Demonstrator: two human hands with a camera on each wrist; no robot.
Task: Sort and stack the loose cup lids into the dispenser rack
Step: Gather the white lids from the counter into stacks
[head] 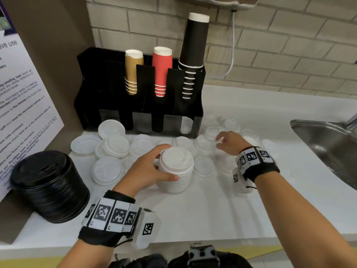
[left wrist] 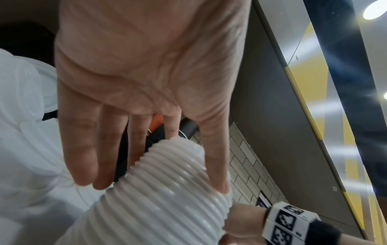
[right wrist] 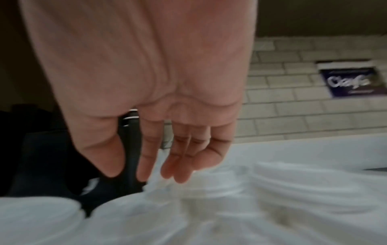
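Left hand (head: 148,169) wrapped round white lid stack (head: 176,171) on counter (head: 193,215); right hand (head: 230,142) relaxed, empty, above loose lids (head: 108,170) before dispenser rack (head: 139,105)

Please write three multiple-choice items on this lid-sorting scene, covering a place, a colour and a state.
1. Where is the black lid stack? A. counter's left end B. in the sink C. in the rack
2. Which colour is the middle cup stack in the dispenser rack? A. tan B. red C. black
3. What is the left hand doing? A. resting flat B. hanging idle C. gripping the white lid stack

Answers: 1 A, it stands beside the poster. 2 B, ribbed red sleeves. 3 C, thumb and fingers wrap it, while the right hand reaches open.
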